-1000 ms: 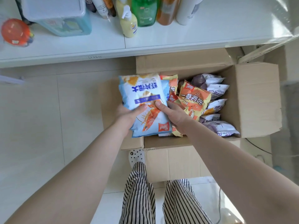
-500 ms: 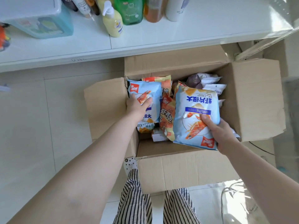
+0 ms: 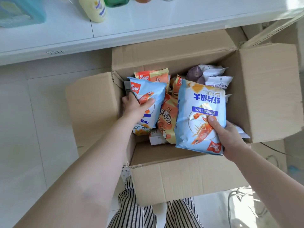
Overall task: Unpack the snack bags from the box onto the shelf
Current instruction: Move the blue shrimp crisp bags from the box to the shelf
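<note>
Striped trousers are seen at the near edge, above the floor tiles. The open cardboard box is stood on the floor just in front of them, its flaps folded outward. A large pale blue snack bag is held over the near right part of the box by the right hand; the grip is closed on its lower corner, with the thumb laid across the printed prawn and the fingers hidden behind. The bag is turned upside down to the viewer, and "CRISP" and "10%" can be read among Chinese characters. A smaller blue bag with a red logo and a prawn picture is gripped at the left side of the box by the left hand, thumb on its face and fingers curled behind it. Orange bags are packed between the two, and white and purple bags, one partly lettered "WUDOU", are stacked at the far right. Beyond the box the white shelf is seen, carrying a pale yellow bottle and a teal container.
</note>
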Tool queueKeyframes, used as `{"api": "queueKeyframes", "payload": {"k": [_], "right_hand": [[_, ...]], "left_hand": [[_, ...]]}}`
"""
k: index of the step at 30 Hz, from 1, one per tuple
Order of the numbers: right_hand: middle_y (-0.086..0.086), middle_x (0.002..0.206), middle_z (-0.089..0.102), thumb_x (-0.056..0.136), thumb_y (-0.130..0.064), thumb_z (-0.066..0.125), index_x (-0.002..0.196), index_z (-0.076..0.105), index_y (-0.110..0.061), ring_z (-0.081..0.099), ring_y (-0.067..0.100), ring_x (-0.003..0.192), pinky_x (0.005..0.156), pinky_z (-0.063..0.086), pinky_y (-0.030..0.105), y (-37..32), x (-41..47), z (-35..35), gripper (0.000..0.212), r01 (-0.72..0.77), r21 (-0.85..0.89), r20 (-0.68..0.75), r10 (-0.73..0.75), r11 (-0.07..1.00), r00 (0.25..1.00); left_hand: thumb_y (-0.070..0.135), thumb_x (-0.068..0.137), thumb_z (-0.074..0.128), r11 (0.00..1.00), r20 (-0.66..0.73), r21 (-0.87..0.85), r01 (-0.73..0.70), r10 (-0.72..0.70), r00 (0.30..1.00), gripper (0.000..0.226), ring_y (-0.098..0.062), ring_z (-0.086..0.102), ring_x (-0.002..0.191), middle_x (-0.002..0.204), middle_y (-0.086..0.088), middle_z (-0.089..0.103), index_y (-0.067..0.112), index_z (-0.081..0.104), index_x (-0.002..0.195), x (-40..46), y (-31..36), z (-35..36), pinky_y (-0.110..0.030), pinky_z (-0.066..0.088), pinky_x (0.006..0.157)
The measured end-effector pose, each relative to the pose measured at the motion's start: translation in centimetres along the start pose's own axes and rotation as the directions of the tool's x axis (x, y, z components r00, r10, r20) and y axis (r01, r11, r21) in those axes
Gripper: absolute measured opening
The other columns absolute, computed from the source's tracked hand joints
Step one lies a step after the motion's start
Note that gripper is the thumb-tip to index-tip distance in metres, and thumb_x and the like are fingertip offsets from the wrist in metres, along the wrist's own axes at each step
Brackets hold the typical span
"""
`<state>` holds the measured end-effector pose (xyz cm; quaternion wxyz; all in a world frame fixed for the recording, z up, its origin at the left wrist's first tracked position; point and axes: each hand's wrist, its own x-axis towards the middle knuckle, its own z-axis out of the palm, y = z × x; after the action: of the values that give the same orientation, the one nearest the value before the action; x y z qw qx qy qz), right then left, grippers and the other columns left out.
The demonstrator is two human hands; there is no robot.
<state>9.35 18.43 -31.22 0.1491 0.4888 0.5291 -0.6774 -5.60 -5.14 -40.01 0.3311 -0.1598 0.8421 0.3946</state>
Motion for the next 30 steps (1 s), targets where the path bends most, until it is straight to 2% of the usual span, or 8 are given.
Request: {"api": "queueKeyframes", "payload": {"k": [5,7,10,14,17,22,26,30], "right_hand": [[0.003,0.09,0.077,0.082,-0.037,0.069,0.103,0.065,-0.02,0.074,0.018,0.073,0.058,0.06,0.029,-0.2,0.1,0.1,0.028,-0.03,-0.01,-0.02,0.03,0.999,0.999],[0.003,0.091,0.077,0.078,-0.04,0.071,0.104,0.065,-0.02,0.074,0.018,0.073,0.059,0.06,0.03,-0.3,0.0,0.2,0.033,-0.044,-0.007,-0.026,0.044,0.999,0.999],[0.002,0.089,0.077,0.079,-0.04,0.07,0.104,0.065,-0.02,0.074,0.017,0.072,0.057,0.059,0.029,-0.4,-0.2,0.3,0.032,-0.056,0.004,-0.038,0.056,0.998,0.998],[0.001,0.087,0.077,0.082,-0.04,0.07,0.104,0.064,-0.021,0.074,0.018,0.071,0.056,0.058,0.029,-0.3,-0.3,0.2,0.03,-0.071,0.003,-0.064,0.071,0.997,0.995],[0.002,0.09,0.077,0.083,-0.042,0.071,0.105,0.064,-0.021,0.073,0.021,0.073,0.061,0.058,0.032,-0.3,-0.6,0.2,0.032,-0.098,0.015,-0.093,0.099,0.995,0.991],[0.007,0.101,0.076,0.08,-0.034,0.072,0.114,0.065,-0.016,0.074,0.023,0.082,0.065,0.06,0.034,-0.7,-1.7,0.2,0.039,-0.125,0.079,-0.006,0.126,0.989,0.992],[0.01,0.112,0.073,0.077,-0.015,0.07,0.122,0.061,-0.014,0.073,0.024,0.091,0.067,0.06,0.035,-1.0,-3.0,0.4,0.046,-0.096,0.095,0.125,0.084,0.991,0.989],[0.01,0.118,0.071,0.071,-0.004,0.078,0.131,0.055,-0.015,0.071,0.028,0.101,0.074,0.06,0.039,-1.7,-4.4,0.2,0.064,-0.089,0.079,0.174,0.074,0.993,0.982]], "left_hand": [[0.031,0.063,0.084,0.993,0.259,-0.079,0.086,-0.063,0.964,0.1,-0.02,0.05,0.123,0.136,0.003,0.045,0.035,0.015,0.135,-0.8,-2.0,-0.6,-0.041,0.046,0.101],[0.015,0.065,0.082,0.995,0.216,-0.047,0.088,-0.076,0.973,0.104,-0.022,0.051,0.123,0.135,0.002,0.048,0.038,0.01,0.137,-1.0,-2.2,-0.8,-0.041,0.047,0.1],[0.023,0.065,0.088,0.994,0.179,-0.064,0.09,-0.077,0.981,0.118,-0.022,0.042,0.131,0.145,0.003,0.04,0.038,0.003,0.146,-1.4,-1.7,-0.8,-0.043,0.041,0.106],[0.047,0.062,0.086,0.991,0.099,0.11,0.076,-0.087,0.991,0.103,-0.026,0.028,0.136,0.141,-0.005,0.042,0.022,0.028,0.143,-1.9,-1.0,-0.1,-0.043,0.033,0.108],[0.059,0.059,0.082,0.971,0.077,0.233,-0.046,0.029,0.997,0.09,-0.026,0.033,0.13,0.13,-0.007,0.046,0.022,0.044,0.132,-2.2,-0.9,0.1,-0.036,0.028,0.107],[0.05,0.055,0.088,0.991,0.065,-0.126,0.037,-0.029,0.997,0.083,-0.013,0.064,0.1,0.112,0.01,0.063,0.023,0.046,0.121,-3.6,0.0,-0.5,-0.037,0.053,0.09],[0.035,0.066,0.087,0.969,0.178,-0.172,0.175,-0.144,0.973,0.077,-0.019,0.062,0.097,0.114,0.004,0.057,0.02,0.031,0.116,-5.4,1.3,-1.3,-0.032,0.052,0.071],[0.027,0.064,0.089,0.96,0.21,-0.199,0.195,-0.153,0.966,0.077,-0.018,0.065,0.089,0.111,0.002,0.061,0.019,0.036,0.12,-7.5,2.6,-2.6,-0.033,0.054,0.069]]}}
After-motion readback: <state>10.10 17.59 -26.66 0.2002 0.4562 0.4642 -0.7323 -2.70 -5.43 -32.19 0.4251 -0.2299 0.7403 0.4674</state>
